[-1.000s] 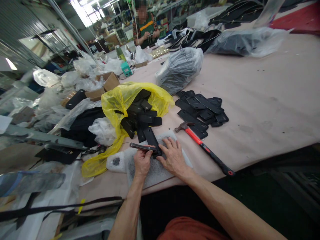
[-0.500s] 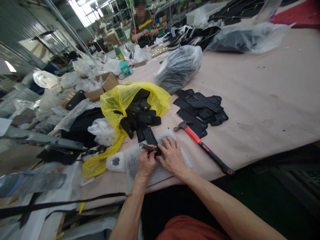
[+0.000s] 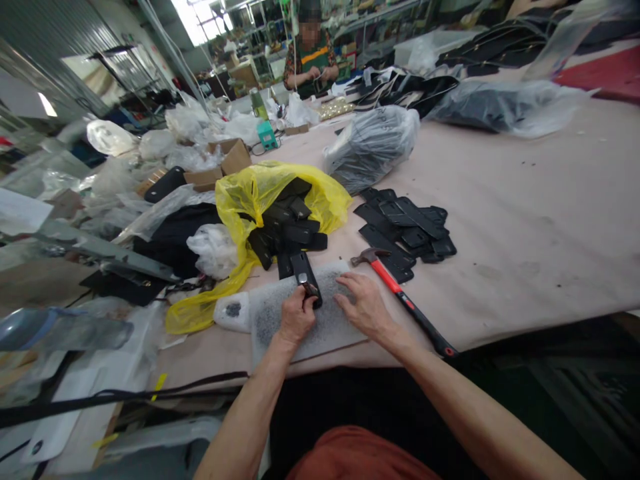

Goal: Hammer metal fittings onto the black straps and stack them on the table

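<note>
Head view: the left hand (image 3: pixel 297 317) is pinching a metal tool (image 3: pixel 309 287) between thumb and fingers, and the tool is standing roughly on end over a black strip (image 3: pixel 300 262). Cannot tell if its tip is pressing into the strip; the fingers are covering that spot. The strip is lying on the pad (image 3: pixel 267 337), right at the left fingertips, its far end pointing away toward more strips (image 3: pixel 299 234). The right hand (image 3: pixel 369 307) is gripping nothing; its fingers are spreading loosely above or on the pad, right of the strip and apart from it. The hammer (image 3: pixel 387 275) is lying on the worktop (image 3: pixel 525 227), just right of the right hand, nobody gripping it.

Progress, judging: this strip is looking mid-work, with the tool being placed on it; no finished mark is showing. Other strips are spilling from the yellow bag (image 3: pixel 253 189) ahead of the left hand. A pile (image 3: pixel 415 227) of similar black pieces is sitting ahead and right of the right hand, beyond the hammer's head. Cannot tell which group is done and which is waiting; both are looking alike from here. Either way, plenty seems to be remaining.
</note>
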`<state>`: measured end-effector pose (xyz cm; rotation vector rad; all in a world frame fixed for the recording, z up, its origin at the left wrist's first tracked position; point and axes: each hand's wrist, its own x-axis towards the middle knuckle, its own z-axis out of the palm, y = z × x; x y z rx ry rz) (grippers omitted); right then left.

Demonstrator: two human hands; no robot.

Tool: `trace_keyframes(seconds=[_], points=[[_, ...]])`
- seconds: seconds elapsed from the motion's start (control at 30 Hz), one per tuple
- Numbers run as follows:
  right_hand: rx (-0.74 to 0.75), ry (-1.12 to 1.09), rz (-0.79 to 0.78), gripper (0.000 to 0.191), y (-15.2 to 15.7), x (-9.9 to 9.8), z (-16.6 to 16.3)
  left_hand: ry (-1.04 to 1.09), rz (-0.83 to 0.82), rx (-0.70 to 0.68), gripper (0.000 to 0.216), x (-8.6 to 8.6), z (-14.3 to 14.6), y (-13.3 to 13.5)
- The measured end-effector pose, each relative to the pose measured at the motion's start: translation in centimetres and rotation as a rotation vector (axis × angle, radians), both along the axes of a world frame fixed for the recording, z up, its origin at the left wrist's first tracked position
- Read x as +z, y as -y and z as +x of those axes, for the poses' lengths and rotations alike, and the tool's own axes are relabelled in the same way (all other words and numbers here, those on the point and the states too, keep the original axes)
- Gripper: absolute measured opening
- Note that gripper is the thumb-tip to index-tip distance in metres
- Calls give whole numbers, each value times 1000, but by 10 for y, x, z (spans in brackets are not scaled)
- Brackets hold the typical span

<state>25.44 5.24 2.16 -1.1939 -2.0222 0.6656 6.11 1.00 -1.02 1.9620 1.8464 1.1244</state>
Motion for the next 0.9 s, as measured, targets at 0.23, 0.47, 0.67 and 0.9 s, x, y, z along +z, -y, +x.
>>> trace_keyframes(seconds=[0.23, 0.47, 0.67, 0.9], points=[[325, -171, 34, 48, -27, 89, -28, -18, 14, 37, 12, -5, -2, 0], [385, 59, 75, 21, -26, 89, -62, -7, 23, 9, 18, -5, -6, -1], [358, -40, 51, 21, -20, 84, -60, 118, -55, -47, 14, 8, -6, 1], [253, -241, -47, 32, -23, 70, -47, 195, -47, -22, 13, 3, -8, -2]])
